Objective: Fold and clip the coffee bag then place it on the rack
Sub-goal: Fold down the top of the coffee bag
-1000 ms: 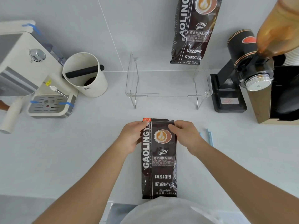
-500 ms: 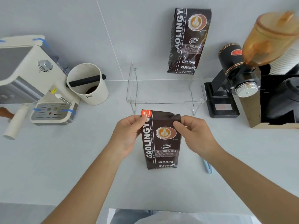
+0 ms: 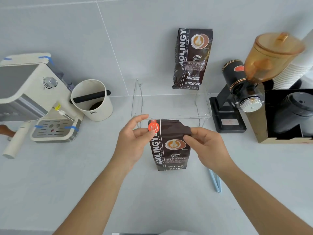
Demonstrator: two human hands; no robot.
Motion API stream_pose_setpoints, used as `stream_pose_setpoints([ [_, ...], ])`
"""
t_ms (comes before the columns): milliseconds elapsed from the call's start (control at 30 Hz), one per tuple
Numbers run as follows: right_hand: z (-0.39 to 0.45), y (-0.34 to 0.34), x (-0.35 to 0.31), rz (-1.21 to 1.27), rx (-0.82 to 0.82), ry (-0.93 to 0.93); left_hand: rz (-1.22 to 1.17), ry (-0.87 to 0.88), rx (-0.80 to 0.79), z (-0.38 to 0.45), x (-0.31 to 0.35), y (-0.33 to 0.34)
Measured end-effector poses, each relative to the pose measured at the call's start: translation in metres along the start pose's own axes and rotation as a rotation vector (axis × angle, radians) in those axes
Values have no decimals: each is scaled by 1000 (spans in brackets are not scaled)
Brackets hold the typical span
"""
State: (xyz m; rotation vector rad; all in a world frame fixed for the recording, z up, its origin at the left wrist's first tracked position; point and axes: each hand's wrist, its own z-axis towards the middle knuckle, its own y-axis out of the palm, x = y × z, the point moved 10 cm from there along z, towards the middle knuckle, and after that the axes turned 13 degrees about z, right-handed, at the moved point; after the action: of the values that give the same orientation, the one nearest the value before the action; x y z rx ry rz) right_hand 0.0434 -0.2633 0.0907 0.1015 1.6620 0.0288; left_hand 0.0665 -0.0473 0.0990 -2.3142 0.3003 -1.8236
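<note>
A dark brown coffee bag (image 3: 170, 150) with an orange round sticker stands upright on the white counter in front of me. My left hand (image 3: 133, 141) pinches its top left corner by the sticker, index finger raised. My right hand (image 3: 205, 146) pinches the top right corner, where the bag's top is crumpled. A pale blue clip (image 3: 215, 181) lies on the counter under my right forearm. The clear acrylic rack (image 3: 169, 106) stands just behind the bag, with a second, identical coffee bag (image 3: 192, 58) upright on its back right.
A cream espresso machine (image 3: 33, 99) and a cream knock box (image 3: 92, 99) stand at the left. A black grinder (image 3: 237, 99) with an amber hopper, a cardboard box of black lids (image 3: 288, 116) and stacked white cups (image 3: 294, 68) fill the right side.
The bag went from lying flat to standing upright near the rack. Both hands moved forward with it and now pinch its unrolled top corners.
</note>
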Motion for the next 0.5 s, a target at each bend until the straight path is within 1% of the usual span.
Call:
stream_pose_setpoints([
  [100, 1, -4, -5, -57, 30, -7, 104, 68, -48, 2, 12, 3],
  [200, 3, -1, -16, -105, 8, -24, 182, 123, -62, 5, 20, 4],
  [367, 13, 13, -39, -260, -46, -79, 222, 156, -38, 4, 26, 3],
  [433, 17, 16, -41, -320, -50, -65, 287, 199, -26, 3, 31, 1],
  [500, 18, 18, -44, -377, -53, -59, 405, 252, -7, 3, 37, -1],
])
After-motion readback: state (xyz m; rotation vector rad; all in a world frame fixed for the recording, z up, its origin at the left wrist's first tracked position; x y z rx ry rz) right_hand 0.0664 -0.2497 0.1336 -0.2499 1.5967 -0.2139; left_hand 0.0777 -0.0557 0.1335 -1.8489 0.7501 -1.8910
